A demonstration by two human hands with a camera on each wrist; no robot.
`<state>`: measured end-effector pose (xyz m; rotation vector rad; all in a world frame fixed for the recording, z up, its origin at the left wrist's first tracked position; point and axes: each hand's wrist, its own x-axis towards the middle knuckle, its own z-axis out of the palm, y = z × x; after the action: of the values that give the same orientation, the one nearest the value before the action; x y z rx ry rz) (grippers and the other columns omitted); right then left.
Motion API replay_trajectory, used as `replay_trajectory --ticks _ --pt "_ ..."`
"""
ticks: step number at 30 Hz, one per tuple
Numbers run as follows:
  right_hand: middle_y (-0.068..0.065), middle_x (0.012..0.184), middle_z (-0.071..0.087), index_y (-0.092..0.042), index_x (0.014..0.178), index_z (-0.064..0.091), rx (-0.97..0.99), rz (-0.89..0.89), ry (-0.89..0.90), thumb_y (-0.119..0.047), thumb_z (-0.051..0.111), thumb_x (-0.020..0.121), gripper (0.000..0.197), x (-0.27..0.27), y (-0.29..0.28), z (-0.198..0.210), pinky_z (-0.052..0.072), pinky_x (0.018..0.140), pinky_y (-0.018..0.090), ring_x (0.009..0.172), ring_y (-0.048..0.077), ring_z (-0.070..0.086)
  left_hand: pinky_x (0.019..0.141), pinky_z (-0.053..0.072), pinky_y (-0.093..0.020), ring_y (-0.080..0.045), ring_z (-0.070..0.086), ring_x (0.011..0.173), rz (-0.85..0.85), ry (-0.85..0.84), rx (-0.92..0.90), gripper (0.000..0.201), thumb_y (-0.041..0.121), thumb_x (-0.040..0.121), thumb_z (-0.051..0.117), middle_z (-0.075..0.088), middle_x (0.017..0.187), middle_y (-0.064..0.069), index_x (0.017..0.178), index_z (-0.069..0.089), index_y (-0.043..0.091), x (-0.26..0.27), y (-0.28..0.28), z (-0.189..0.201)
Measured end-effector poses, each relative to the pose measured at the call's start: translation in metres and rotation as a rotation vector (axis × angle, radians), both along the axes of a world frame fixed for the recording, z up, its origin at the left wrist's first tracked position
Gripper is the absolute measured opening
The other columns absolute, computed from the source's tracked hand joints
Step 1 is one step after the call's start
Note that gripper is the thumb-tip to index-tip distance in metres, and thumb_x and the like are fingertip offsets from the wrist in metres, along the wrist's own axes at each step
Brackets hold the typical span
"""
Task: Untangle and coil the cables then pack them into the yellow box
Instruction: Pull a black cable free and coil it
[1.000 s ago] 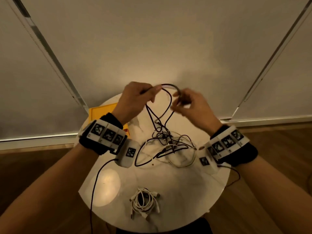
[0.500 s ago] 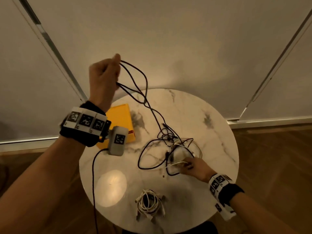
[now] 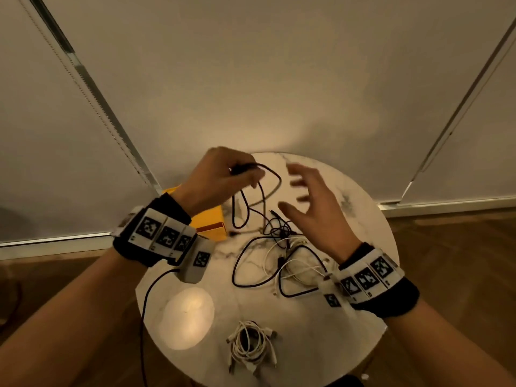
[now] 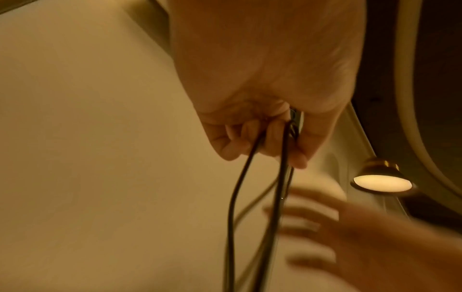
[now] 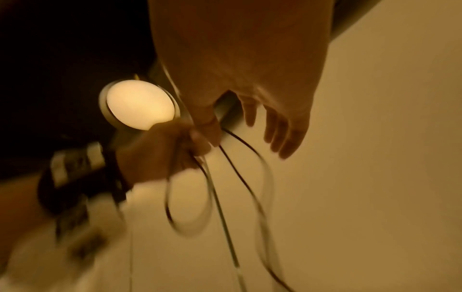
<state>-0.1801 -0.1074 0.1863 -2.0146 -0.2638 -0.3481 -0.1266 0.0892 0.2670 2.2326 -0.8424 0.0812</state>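
Since half a second ago: right hand (image 3: 315, 208) risen, spread empty; left hand (image 3: 220, 178) lower, pinching limp, light black cable (image 3: 262, 191) mid-frame; best gripped near plug.

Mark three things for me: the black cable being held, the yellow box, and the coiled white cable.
black cable (image 3: 269, 174), head view, top of the raised loop.
yellow box (image 3: 210, 223), head view, visible side below the left wrist.
coiled white cable (image 3: 250, 344), head view, middle of the bundle.

Round marble table (image 3: 363, 219) — pale wall (image 3: 251, 65), wood floor (image 3: 460, 261), glowing lamp (image 4: 381, 182).
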Motion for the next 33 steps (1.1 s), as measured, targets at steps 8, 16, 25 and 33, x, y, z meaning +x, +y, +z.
replay_trajectory --ticks 8,16,25,33 --pt "0.008 0.072 0.074 -0.014 0.113 0.065 0.118 0.256 0.111 -0.002 0.06 0.09 0.026 0.015 0.015 0.036 0.056 0.076 0.031 0.066 0.02 0.07 0.056 0.037 -0.024 -0.006 0.044 0.067 0.035 -0.384 0.247 0.023 0.009 0.083 0.06 0.056 0.081 0.007 0.1 0.069 0.022 -0.001 0.013 -0.024" --pt "0.019 0.082 0.074 0.004 0.1 0.063 0.559 0.244 0.112 0.002 0.052 0.094 0.013 -0.005 0.001 0.052 0.06 0.068 0.04 0.075 0.034 0.073 0.062 0.054 -0.026 -0.013 0.059 0.095 0.363 -0.02 -0.442 0.047 0.019 0.088 0.059 0.052 0.127 0.002 0.133 0.048 0.027 -0.017 0.031 -0.061" --pt "0.019 0.091 0.074 -0.006 0.099 0.051 0.818 0.053 0.031 -0.002 0.047 0.098 0.006 0.002 -0.014 0.071 0.059 0.076 0.04 0.09 0.035 0.072 0.104 0.04 -0.036 0.001 0.047 0.125 -0.282 0.705 0.093 0.062 0.003 0.075 0.054 0.054 0.135 0.017 0.126 0.057 0.037 -0.075 0.0 -0.134" --pt "0.016 0.089 0.074 -0.006 0.099 0.05 0.856 -0.003 0.003 -0.002 0.046 0.098 0.005 0.001 -0.034 0.067 0.058 0.076 0.038 0.092 0.036 0.071 0.081 0.048 -0.025 -0.017 0.066 0.077 -0.328 0.867 -0.148 0.019 0.007 0.095 0.056 0.068 0.081 -0.012 0.079 0.049 0.013 -0.087 -0.014 -0.155"
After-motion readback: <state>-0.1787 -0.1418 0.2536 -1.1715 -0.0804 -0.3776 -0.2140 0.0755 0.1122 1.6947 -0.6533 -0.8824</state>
